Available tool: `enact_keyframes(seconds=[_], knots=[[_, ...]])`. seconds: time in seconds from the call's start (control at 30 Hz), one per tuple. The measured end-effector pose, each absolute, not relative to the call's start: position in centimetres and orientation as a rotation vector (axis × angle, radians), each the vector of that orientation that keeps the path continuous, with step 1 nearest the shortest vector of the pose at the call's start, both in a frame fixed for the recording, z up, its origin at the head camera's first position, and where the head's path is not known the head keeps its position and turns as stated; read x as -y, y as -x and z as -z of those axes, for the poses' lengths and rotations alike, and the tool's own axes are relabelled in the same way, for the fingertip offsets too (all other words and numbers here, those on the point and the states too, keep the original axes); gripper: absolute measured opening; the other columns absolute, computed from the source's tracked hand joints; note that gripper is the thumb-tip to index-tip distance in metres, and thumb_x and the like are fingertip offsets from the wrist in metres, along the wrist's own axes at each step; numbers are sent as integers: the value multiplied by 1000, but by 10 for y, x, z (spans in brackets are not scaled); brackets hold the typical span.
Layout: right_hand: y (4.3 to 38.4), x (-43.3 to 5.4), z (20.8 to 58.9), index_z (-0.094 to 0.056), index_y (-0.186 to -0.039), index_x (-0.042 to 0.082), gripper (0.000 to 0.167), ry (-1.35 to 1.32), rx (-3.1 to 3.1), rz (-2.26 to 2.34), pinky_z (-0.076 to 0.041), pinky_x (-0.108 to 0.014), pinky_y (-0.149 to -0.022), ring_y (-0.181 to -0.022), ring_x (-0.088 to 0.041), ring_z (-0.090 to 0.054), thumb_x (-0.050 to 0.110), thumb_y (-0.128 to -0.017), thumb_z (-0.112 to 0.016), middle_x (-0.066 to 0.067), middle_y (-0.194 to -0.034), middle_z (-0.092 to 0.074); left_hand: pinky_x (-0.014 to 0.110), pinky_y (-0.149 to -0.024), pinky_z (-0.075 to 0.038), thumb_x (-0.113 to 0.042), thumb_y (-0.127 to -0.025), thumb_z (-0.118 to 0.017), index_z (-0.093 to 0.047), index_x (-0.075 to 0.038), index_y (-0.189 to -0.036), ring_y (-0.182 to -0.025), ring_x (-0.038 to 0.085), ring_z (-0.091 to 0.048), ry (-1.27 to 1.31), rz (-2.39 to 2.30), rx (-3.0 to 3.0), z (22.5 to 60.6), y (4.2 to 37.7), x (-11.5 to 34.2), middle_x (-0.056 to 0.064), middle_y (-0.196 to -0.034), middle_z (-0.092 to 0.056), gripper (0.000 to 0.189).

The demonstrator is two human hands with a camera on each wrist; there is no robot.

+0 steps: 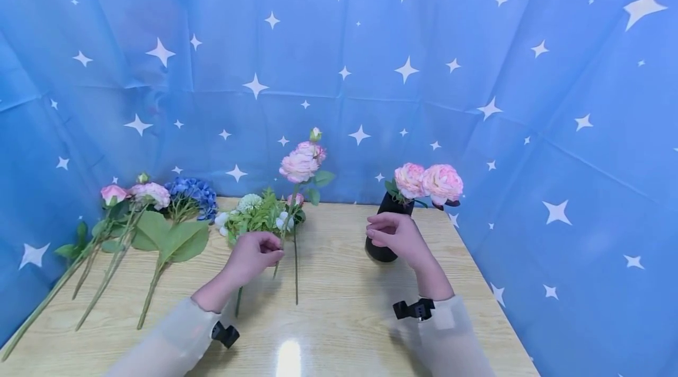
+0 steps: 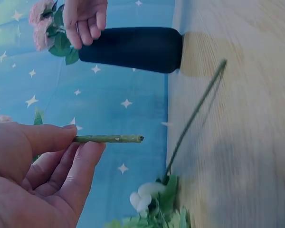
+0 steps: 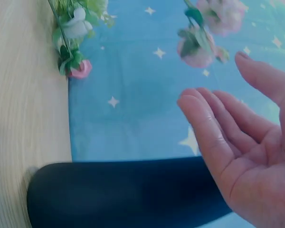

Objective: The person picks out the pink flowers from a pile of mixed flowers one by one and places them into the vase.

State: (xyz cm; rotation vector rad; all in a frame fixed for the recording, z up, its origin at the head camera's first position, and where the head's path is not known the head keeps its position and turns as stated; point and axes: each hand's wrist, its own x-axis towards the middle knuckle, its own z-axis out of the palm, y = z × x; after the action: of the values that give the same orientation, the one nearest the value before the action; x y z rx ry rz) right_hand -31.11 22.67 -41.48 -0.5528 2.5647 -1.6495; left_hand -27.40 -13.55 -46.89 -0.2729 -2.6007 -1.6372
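My left hand point(image 1: 253, 258) pinches the green stem point(image 2: 115, 138) of a pale pink peony point(image 1: 299, 165) between thumb and fingers. The bloom stands upright above the hand, with a small bud on top, and the cut stem end sticks out below the fingers. Beside a black vase point(image 1: 377, 250) is my right hand point(image 1: 396, 237), fingers loosely bent and holding nothing. In the right wrist view its thumb and fingers point(image 3: 199, 114) are apart. Whether this hand touches the vase cannot be told. The vase stands upright with pink peonies point(image 1: 442, 184) leaning out of its mouth to the right.
Behind the left hand lie green and white flowers point(image 1: 253, 212) and a pink one, stems toward me. Farther left on the wooden table point(image 1: 339, 318) are pink flowers point(image 1: 150, 193) and a blue hydrangea point(image 1: 195, 192). A blue starry curtain point(image 1: 339, 42) closes the back and sides.
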Motion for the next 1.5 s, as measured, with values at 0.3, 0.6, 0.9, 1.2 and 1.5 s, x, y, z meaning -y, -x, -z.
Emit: enact_keyframes(seconds=[0.3,0.6,0.9,1.2,1.5], knots=[[309,-205,422,-69,-137,2,40,603,-2572,1694,-64,-26,-86,-100,-16,-77,13,-99,-77,-25,-125,-74,25,-66,-59,-5,-90,-81,-77,-7,-93,-73,11,-66,337,1601,2614,466,279,112,3,-84,-73,5],[305,-193,429,-72,-132,4,36,603,-2599,1746,-61,-22,-87,-103,-16,-76,11,-98,-77,-24,-123,-75,26,-67,-57,-9,-91,-81,-78,-10,-94,-75,10,-66,365,1551,2609,462,283,104,1,-85,-75,5],[302,-182,431,-72,-132,3,38,542,-2570,1820,-61,-19,-88,-108,-22,-76,13,-97,-79,-22,-124,-76,23,-66,-57,-5,-89,-82,-77,-9,-93,-75,10,-66,376,1612,2560,467,278,99,1,-84,-75,7],[297,-166,436,-67,-135,-7,41,580,-2347,2022,-64,-26,-88,-99,-4,-76,3,-97,-76,-37,-128,-68,21,-67,-57,-3,-88,-81,-77,-6,-93,-76,11,-66,481,1643,2560,474,267,85,0,-84,-73,7],[295,-153,445,-67,-132,-12,40,624,-2359,2037,-63,-25,-88,-98,-4,-76,2,-96,-76,-35,-121,-72,21,-65,-57,-3,-91,-80,-76,-6,-93,-76,11,-66,576,1705,2530,479,259,74,3,-86,-74,6]])
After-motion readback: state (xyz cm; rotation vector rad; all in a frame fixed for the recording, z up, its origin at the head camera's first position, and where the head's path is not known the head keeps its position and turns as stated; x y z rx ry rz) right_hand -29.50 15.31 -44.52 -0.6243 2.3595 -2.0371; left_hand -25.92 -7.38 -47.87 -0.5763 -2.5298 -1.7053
